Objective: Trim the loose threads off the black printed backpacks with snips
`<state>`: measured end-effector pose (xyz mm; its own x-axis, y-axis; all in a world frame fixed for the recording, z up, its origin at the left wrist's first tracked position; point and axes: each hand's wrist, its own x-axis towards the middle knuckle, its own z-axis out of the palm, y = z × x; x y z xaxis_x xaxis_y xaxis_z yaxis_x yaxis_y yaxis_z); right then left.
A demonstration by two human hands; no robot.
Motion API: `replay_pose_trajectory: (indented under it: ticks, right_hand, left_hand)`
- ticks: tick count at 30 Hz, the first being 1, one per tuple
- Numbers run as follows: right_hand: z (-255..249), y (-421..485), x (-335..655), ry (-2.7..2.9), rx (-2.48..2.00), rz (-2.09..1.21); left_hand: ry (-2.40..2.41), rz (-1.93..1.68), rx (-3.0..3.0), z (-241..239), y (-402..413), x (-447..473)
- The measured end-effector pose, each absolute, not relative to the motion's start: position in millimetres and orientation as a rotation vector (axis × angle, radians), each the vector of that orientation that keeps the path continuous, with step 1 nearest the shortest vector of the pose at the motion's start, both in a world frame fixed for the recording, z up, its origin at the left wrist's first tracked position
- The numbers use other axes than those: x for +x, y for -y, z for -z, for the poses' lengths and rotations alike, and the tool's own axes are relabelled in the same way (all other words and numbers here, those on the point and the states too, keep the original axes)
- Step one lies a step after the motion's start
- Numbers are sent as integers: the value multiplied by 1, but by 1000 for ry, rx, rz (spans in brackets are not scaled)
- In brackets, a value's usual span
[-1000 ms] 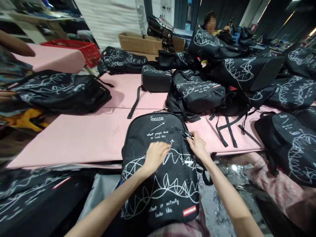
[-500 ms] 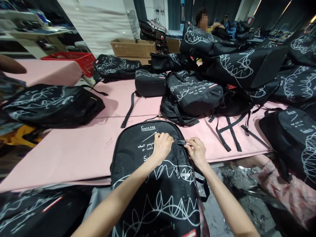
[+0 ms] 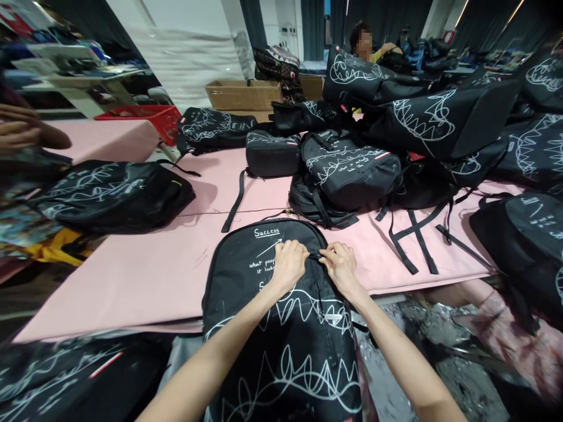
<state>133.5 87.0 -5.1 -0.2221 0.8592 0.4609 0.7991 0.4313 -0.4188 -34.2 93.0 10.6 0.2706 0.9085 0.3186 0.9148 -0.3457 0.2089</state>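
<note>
Black backpack (image 3: 281, 328) bears white scribbles and "Success".

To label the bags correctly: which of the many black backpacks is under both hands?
The backpack nearest the camera, marked "Success". The left hand and right hand pinch its zipper; the others lie farther off on the pink table.

Bare pink table (image 3: 132, 275) left of the backpack (image 3: 281, 334); heaped bags (image 3: 352, 167) close behind and right.
</note>
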Motion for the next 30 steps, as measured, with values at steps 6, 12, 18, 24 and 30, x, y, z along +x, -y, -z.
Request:
replay_pose_trajectory:
  ticks: [6,12,18,24,30]
  right_hand:
    - [10,-87,143,1983,-1413,-135]
    - [11,-86,143,2010,-1443,-145]
    - [7,-88,138,2071,-1432,-171]
    - [5,-90,127,2105,-1419,-196]
    - [21,-98,150,1873,-1410,-325]
  left_hand:
    - [1727,721,-2501,-10,-94,-46]
    - [1481,574,-2554,-11,-96,-41]
    - [1495,448,-2566,-15,-96,-38]
    - [1547,434,-2617,-14,-99,-34]
    - [1843,564,-2736,-35,-82,-44]
